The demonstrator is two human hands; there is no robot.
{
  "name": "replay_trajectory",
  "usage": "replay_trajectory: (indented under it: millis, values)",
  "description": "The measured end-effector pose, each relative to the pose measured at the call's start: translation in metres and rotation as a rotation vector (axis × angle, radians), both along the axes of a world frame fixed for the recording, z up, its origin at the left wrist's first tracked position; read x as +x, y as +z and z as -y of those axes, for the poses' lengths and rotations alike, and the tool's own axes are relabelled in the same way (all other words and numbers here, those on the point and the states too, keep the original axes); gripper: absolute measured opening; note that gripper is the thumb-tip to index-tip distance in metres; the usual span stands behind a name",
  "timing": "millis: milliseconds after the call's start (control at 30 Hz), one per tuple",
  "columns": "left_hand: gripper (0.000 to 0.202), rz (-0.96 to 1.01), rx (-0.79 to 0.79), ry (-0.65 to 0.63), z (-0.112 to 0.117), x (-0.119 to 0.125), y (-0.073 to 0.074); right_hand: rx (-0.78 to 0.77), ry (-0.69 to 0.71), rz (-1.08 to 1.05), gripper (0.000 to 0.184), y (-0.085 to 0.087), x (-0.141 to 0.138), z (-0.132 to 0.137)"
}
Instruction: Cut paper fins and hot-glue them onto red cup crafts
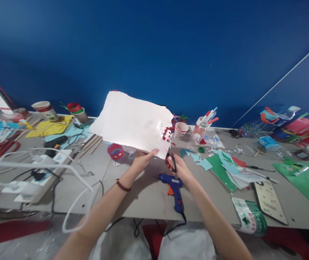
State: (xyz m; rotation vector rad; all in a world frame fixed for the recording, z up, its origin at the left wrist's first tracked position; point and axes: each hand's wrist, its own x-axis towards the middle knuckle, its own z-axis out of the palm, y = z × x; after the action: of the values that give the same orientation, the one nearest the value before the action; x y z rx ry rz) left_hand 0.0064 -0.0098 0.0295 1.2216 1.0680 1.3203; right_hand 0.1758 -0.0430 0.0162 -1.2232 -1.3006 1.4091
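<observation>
My left hand (142, 159) pinches the near edge of a large white sheet of paper (132, 121), held up over the grey table (149, 195). A beaded bracelet sits on that wrist. My right hand (180, 169) grips scissors (170, 157) with red and black handles; their blades point up into the sheet's right edge, where small red cut pieces hang. A blue glue gun (174, 187) lies on the table just under my right hand.
A white power strip (39, 177) with cables and a white tube lies at left, red scissors (0, 148) beyond. Paper cups (180, 130), a jar of pens (201, 130), green and blue paper scraps (221, 164), and packets crowd the right side.
</observation>
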Motion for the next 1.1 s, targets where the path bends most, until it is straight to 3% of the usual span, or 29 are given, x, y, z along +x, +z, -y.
replay_trajectory:
  millis: [433,633,1100]
  values:
    - [0.03,-0.037,-0.035,0.016,0.004,0.003,0.002,0.079,0.006,0.127,0.049,0.0,0.005,0.001]
    - [0.021,-0.07,-0.003,0.014,0.001,0.004,-0.005,0.069,-0.004,0.077,0.052,-0.001,0.003,0.001]
    - [0.03,-0.095,0.008,0.024,0.0,0.001,-0.007,0.075,-0.036,0.053,0.044,-0.003,-0.001,0.002]
